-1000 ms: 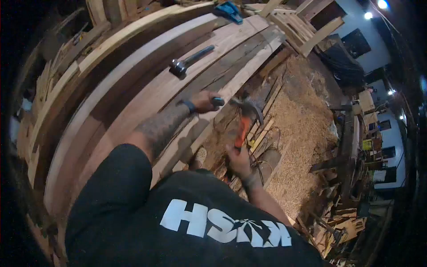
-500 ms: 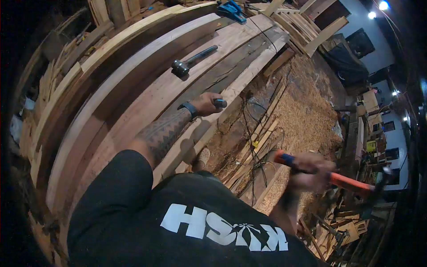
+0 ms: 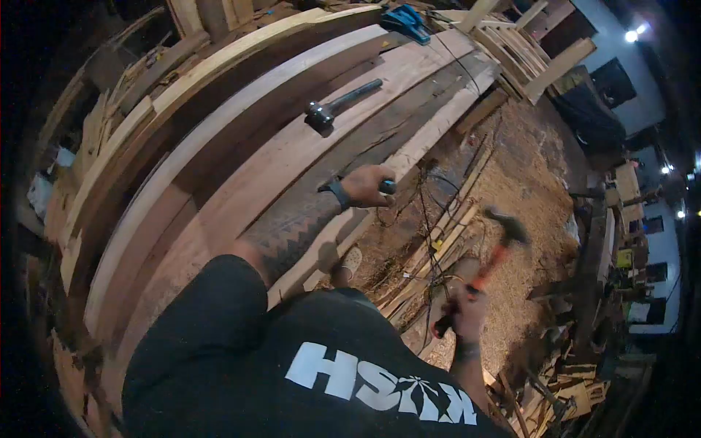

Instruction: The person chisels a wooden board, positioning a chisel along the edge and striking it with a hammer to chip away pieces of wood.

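My left hand (image 3: pixel 367 186), with a dark watch on its wrist, is closed around a chisel at the edge of a long plank. Only the chisel's dark, round handle end (image 3: pixel 388 187) shows; its blade is hidden. Held away to the right, my right hand (image 3: pixel 467 312) grips a claw hammer (image 3: pixel 492 264) by its orange and dark handle. The hammer's metal head (image 3: pixel 506 225) points up and away from me, slightly blurred. A black-headed mallet (image 3: pixel 321 115) lies on the pinkish plank (image 3: pixel 281 157) beyond my left hand.
Long curved timbers (image 3: pixel 182 157) stand along the left. A blue tool (image 3: pixel 406 23) rests at the planks' far end. Dark cables (image 3: pixel 426 219) and thin wood strips (image 3: pixel 449 233) lie on the floor among wood shavings (image 3: pixel 537 197). Wood scraps (image 3: pixel 577 398) are piled at lower right.
My right hand has moved down and slightly left, and the hammer has turned so its head points up instead of right. My left hand keeps its grip; the whole view has shifted slightly.
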Demonstrator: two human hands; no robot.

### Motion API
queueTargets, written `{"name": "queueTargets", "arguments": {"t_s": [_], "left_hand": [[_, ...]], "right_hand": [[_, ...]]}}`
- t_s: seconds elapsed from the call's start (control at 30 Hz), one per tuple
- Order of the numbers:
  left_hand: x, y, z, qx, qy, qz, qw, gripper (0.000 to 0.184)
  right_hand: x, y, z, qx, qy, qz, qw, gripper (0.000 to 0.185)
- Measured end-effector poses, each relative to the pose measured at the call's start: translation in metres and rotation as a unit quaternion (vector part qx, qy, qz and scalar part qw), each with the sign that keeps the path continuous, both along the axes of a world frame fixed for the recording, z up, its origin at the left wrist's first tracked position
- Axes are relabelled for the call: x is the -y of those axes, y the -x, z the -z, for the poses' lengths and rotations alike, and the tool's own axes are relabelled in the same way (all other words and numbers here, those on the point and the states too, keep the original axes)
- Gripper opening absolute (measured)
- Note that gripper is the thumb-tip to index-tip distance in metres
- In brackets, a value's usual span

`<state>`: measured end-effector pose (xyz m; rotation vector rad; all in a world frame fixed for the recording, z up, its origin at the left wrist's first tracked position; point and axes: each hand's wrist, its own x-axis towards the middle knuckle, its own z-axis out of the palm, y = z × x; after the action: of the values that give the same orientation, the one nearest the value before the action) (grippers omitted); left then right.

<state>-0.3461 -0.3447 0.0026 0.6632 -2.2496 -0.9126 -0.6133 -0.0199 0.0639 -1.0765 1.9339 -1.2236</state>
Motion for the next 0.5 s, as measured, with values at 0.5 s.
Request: {"name": "queueTargets", "arguments": {"t_s": [0.5], "left_hand": [[0.013, -0.004, 0.042, 0.008, -0.018, 0.031, 0.999, 0.024]], "right_hand": [[0.028, -0.064, 0.06, 0.068, -0.214, -0.162, 0.961, 0.033]]}}
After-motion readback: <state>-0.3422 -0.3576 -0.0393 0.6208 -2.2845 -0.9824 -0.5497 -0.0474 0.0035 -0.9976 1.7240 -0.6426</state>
